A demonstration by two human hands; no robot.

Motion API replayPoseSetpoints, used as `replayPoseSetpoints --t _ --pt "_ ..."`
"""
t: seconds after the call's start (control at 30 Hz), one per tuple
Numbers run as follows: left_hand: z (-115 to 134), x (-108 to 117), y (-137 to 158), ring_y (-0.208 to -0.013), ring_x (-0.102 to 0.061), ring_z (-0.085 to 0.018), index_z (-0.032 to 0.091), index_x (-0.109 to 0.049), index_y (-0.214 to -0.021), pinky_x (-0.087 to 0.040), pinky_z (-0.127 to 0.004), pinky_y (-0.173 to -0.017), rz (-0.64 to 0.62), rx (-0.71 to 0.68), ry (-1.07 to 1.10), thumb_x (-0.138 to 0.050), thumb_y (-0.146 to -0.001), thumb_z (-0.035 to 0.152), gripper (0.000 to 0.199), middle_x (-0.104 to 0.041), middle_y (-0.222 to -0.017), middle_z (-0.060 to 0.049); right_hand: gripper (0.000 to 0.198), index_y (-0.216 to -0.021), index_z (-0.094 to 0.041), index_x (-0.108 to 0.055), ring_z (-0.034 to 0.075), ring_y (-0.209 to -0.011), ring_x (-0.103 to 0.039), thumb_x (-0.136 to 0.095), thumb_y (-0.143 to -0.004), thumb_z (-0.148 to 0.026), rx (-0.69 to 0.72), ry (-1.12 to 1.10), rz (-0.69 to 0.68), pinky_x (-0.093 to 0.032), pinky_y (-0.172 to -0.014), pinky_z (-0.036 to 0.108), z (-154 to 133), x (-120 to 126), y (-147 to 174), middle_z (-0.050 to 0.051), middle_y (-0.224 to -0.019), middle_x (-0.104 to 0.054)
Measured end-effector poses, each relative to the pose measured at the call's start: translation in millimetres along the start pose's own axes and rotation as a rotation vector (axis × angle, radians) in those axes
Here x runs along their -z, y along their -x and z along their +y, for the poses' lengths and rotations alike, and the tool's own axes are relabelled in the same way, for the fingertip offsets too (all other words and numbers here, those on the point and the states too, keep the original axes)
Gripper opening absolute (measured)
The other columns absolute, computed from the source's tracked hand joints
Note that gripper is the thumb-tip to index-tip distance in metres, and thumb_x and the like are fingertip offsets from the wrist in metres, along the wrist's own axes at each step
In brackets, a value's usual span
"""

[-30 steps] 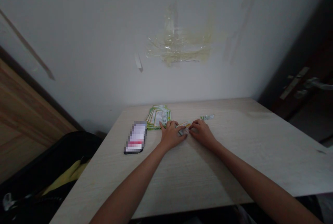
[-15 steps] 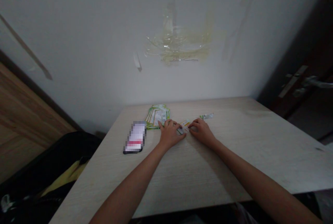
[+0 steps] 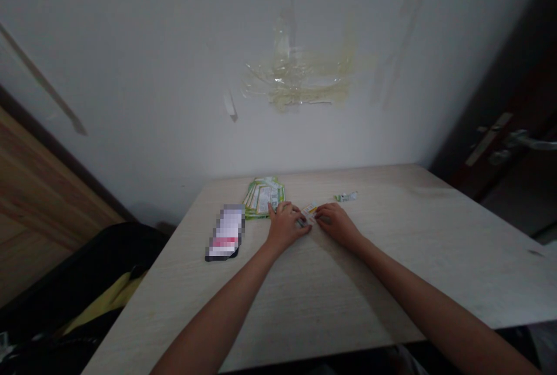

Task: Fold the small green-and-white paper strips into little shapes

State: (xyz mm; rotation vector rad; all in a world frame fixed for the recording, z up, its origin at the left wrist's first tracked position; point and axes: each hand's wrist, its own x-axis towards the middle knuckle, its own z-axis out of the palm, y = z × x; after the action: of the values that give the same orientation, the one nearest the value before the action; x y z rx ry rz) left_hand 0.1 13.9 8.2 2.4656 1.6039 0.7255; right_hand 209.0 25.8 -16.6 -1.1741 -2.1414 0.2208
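My left hand [image 3: 288,227] rests low over the table, its fingers curled and closed on the near left side of a small printed packet [image 3: 310,208], white with a yellow band. From the other side, my right hand [image 3: 337,221] pinches the packet's right edge with its fingertips. Part of the packet is hidden under my fingers. Just beyond my left hand lies a fanned pile of green-and-white printed packets [image 3: 262,196]. A narrow torn-looking strip [image 3: 346,196] with green print lies past my right hand.
A phone [image 3: 225,233] with a blurred screen lies left of my left hand on the pale wooden table [image 3: 331,299]. Behind stands a grey wall with peeling tape [image 3: 300,82]. A dark bag [image 3: 130,253] is by the table's left edge; a door handle [image 3: 528,140] shows at right.
Both hands stay at the packet, with only slight finger movement. The whole view has shifted a little, so things sit slightly lower in the picture.
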Motion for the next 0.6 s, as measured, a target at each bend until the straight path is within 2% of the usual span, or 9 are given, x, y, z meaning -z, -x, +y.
replayPoseSetpoints --t 0.17,0.3,0.6 --pt "1 3 -1 -0.13 -0.044 -0.03 0.031 -0.075 -0.092 0.002 -0.071 -0.114 -0.038 -0.007 -0.028 -0.073 -0.076 0.046 0.022 -0.07 -0.11 -0.002 0.016 -0.093 -0.021 -0.074 0.022 -0.101 -0.062 -0.063 -0.083 -0.014 0.026 -0.009 0.004 -0.048 -0.094 0.037 1 0 1 0.008 -0.103 -0.072" --pt "2 6 -2 -0.128 -0.046 -0.03 0.032 -0.076 -0.092 0.003 -0.072 -0.113 -0.045 -0.053 -0.062 -0.072 -0.076 0.046 0.021 -0.071 -0.108 -0.002 0.014 -0.093 -0.02 -0.075 0.022 -0.104 -0.062 -0.064 -0.085 -0.017 0.055 0.0 -0.051 -0.049 -0.094 0.036 3 3 1 0.009 -0.106 -0.072" --pt "0 2 -4 -0.124 -0.051 -0.03 0.032 -0.078 -0.089 0.012 -0.069 -0.114 0.018 -0.176 -0.117 -0.071 -0.078 0.039 0.014 -0.073 -0.095 -0.003 0.014 -0.092 -0.02 -0.076 0.022 -0.1 -0.061 -0.063 -0.088 -0.018 0.202 0.163 -0.121 -0.047 -0.092 0.036 -5 13 -5 0.01 -0.1 -0.072"
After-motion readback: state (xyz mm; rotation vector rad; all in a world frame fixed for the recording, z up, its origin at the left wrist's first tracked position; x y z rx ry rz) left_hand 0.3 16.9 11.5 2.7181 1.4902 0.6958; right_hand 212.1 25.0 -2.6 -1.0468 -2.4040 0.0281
